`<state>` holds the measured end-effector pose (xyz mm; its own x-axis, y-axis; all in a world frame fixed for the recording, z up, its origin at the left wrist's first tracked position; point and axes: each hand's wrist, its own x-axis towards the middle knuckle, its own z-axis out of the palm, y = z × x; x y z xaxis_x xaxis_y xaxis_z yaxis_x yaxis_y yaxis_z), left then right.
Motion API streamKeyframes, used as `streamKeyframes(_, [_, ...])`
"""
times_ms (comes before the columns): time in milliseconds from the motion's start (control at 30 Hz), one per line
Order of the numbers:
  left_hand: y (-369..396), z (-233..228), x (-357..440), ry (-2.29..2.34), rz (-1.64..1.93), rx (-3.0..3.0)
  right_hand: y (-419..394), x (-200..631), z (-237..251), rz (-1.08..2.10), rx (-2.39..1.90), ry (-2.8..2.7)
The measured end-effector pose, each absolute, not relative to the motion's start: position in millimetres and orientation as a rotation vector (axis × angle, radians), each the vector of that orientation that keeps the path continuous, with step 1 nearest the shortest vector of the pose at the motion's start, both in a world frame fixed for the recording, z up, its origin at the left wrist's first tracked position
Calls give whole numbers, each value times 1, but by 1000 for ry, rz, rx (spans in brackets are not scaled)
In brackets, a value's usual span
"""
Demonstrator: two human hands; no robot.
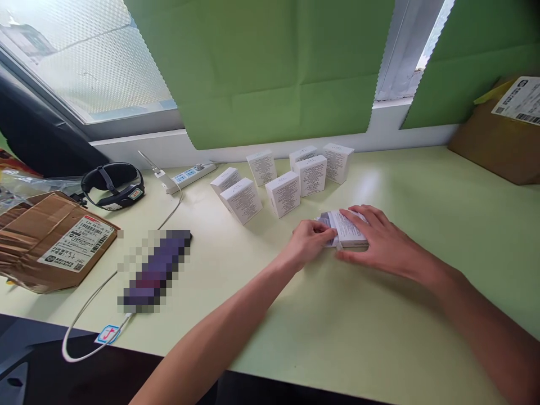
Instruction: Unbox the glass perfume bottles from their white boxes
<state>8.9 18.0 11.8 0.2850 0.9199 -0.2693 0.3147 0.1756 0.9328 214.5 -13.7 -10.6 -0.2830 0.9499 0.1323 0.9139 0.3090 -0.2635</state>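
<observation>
While both hands are meeting right of the frame's centre, the left hand (pixel 307 241) is pinching the near-left end of a flat white box (pixel 348 229) lying on the table (pixel 379 337); the right hand (pixel 377 239) is resting over it, fingers spread. Seven upright white boxes (pixel 283 193) are standing just behind.

Small white box (pixel 348 229), printed text on upper face, lying flat on the tabletop (pixel 379 326), right of centre, toward far edge. One end open, flap and grey contents partly visible.
</observation>
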Motion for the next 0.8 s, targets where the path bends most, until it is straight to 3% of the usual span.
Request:
streamKeyframes(300, [22,17,1,1230,621,1323,-2,240,-11,481,-1706,-2310])
streamKeyframes(633, [34,18,-17,1297,670,1341,1,316,-5,498,-1799,-2175])
streamKeyframes(800, [34,21,-20,1296,655,1343,-1,349,4,356,-2003,-1678])
